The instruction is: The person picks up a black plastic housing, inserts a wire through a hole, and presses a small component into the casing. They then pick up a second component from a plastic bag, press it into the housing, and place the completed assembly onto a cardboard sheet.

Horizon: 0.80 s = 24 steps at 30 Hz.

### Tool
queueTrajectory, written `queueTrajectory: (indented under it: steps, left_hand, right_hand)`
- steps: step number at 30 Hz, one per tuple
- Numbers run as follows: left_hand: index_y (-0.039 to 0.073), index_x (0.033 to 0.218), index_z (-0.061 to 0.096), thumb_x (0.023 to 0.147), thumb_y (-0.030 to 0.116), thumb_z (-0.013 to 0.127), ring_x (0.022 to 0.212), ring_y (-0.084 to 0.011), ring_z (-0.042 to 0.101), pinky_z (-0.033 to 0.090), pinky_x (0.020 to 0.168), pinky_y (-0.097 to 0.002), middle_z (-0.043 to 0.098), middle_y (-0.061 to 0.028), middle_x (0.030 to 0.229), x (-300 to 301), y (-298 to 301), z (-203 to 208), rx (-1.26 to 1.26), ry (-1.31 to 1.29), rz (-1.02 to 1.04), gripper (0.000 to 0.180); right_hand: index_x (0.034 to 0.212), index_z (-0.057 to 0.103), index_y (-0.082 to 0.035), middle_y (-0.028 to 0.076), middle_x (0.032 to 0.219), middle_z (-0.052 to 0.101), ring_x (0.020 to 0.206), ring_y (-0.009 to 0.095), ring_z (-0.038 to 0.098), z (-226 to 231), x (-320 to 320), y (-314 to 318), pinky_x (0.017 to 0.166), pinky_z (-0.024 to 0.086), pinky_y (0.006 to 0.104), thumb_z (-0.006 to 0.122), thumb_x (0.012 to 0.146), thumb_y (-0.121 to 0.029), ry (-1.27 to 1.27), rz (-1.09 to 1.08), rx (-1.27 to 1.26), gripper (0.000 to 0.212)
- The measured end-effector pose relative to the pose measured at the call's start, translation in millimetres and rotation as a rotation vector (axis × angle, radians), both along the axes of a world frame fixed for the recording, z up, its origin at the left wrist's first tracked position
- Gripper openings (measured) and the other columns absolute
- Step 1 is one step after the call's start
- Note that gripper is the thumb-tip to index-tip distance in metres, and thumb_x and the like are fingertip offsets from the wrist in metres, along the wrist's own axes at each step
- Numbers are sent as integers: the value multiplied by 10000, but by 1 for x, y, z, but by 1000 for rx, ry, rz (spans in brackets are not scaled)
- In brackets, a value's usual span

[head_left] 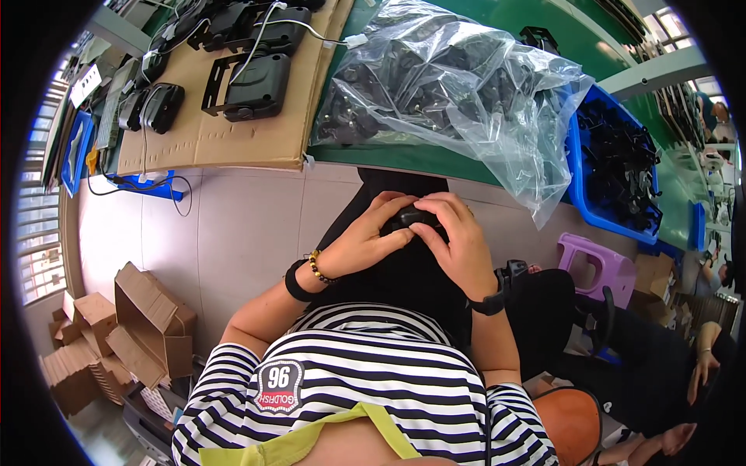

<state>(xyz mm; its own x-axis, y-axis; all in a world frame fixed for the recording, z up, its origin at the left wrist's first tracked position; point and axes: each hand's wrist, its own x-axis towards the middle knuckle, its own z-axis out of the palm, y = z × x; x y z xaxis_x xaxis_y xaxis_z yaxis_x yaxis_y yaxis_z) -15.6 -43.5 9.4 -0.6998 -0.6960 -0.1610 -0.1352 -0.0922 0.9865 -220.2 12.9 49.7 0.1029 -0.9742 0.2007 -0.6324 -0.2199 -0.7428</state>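
Both hands meet over my lap around a small rounded black part (406,217). My left hand (367,239) is closed on its left side, thumb stretched along the near edge. From the other side my right hand (457,237) pinches the same piece between thumb and fingers. Most of the part is covered by my fingers, so its kind does not show. Beyond my hands, on the green table (373,159), lies a large clear plastic bag (458,85) full of small black parts.
Black box-shaped devices with brackets (260,87) and white cables rest on a cardboard sheet (264,147). A blue bin (576,175) of black brackets stands at the right, above a purple stool (598,268). Cardboard boxes (151,318) lie at the left. Another person's hand (703,371) is at far right.
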Motion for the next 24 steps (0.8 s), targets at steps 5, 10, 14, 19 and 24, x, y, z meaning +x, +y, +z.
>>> queueTrajectory:
  steps: [5,10,14,19,24]
  left_hand:
    - [-36,1455,500,975,261,663,1290,-316,535,448,1087,-384,469,-197,1432,3,0,0,-28,10,-32,588]
    - [-25,1467,484,981,269,661,1292,-317,532,450,1083,-387,467,-196,1434,1,1,7,-64,-62,-53,595]
    - [-12,1495,450,993,262,644,1292,-325,531,444,1090,-392,463,-199,1437,1,4,16,-28,-51,-51,605]
    - [-1,1520,416,1024,227,587,1287,-346,534,446,1088,-403,456,-210,1443,2,8,12,-68,2,-20,572]
    - [2,1522,411,1048,203,536,1278,-370,543,454,1080,-416,468,-230,1430,0,7,16,-313,-82,-62,531]
  right_hand:
    - [1217,656,-27,146,1210,661,1063,349,665,2,-7,3,875,550,399,730,928,-76,-129,96,6,302]
    - [1205,657,-26,147,1191,669,1064,354,671,-5,4,6,883,549,394,736,934,-101,-84,-9,-11,292]
    - [1215,653,-23,154,1201,670,1078,357,671,-14,5,9,896,547,395,733,947,-121,-96,-84,5,296]
    - [1236,647,-6,168,1221,676,1094,369,671,-10,6,13,910,548,409,724,963,-147,-150,-59,63,316]
    - [1267,640,11,184,1254,680,1101,389,677,-6,-1,21,926,551,420,722,966,-156,-164,42,53,353]
